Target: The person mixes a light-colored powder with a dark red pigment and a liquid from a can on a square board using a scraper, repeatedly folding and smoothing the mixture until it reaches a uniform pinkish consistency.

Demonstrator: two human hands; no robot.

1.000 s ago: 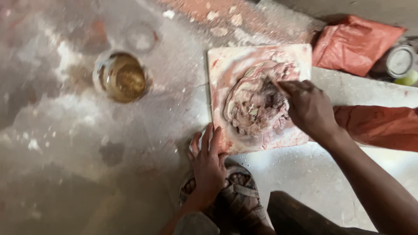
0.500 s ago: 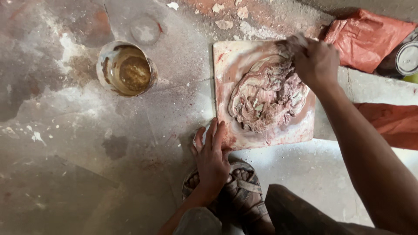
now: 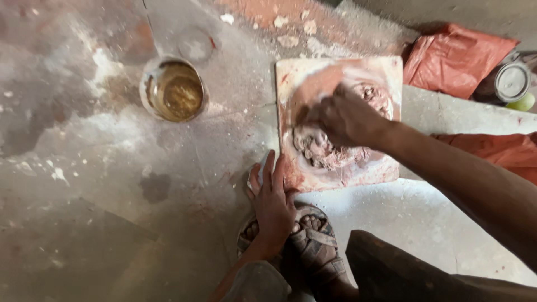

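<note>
Head view looks straight down for me at a dusty, paint-stained floor [image 3: 84, 184] where a square tile [image 3: 391, 67] lies flat, smeared pink and carrying a lump of reddish-brown paste [image 3: 316, 148] near its middle. I see the right hand [image 3: 344, 117] pressed down into that paste, its fingers curled together over the lump; whether anything is held in them I cannot tell. I see the left hand [image 3: 272, 201] lying flat at the tile's near left corner, fingers stretched out and slightly apart, their tips touching the tile's edge, gripping nothing. Just below that hand is a sandalled foot [image 3: 313, 246]. Well to the left of the tile stands a round tin [image 3: 172, 90] holding murky yellowish liquid. Beyond the tile's far right corner lies a crumpled red plastic bag [image 3: 456, 59], with a small lidded can [image 3: 512, 81] just beside it
</note>
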